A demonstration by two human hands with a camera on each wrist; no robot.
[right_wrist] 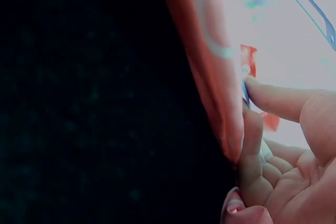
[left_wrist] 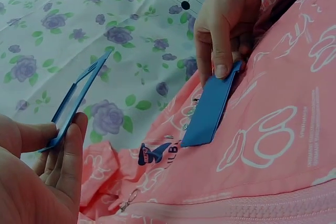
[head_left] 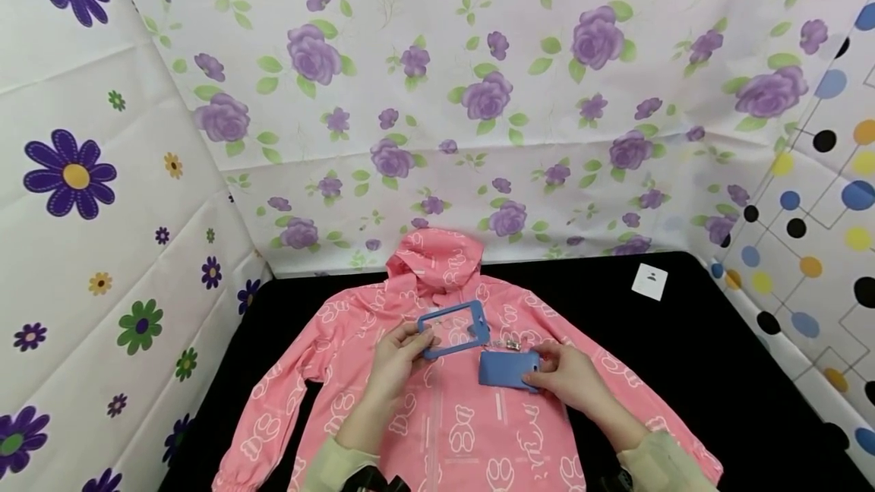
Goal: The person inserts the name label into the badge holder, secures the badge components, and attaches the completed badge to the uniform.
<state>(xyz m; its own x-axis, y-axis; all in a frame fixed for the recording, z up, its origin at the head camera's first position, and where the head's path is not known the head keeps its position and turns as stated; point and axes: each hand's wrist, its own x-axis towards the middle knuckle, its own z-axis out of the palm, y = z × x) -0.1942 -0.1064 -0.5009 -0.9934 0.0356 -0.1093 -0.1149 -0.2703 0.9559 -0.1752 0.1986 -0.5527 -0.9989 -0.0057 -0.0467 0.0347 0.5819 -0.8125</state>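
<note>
My left hand [head_left: 396,359] pinches one end of a blue badge-holder frame [head_left: 481,325] between thumb and fingers, raised over a pink hooded jacket [head_left: 447,408]. Its rectangular window lets the jacket show through. In the left wrist view the frame [left_wrist: 84,92] appears nearly edge-on. To its right, my right hand [head_left: 567,376] pinches the end of a flat blue badge-holder panel [head_left: 504,370], held low over the jacket's chest. A small shiny chain [head_left: 509,344] shows just behind the panel. The right wrist view catches only a sliver of blue at the fingertips.
The jacket lies spread with sleeves out and hood toward the back on a black tabletop [head_left: 690,355]. A white card [head_left: 649,282] with a small dark person icon lies at the back right. Patterned cloth walls [head_left: 444,120] enclose the back and both sides.
</note>
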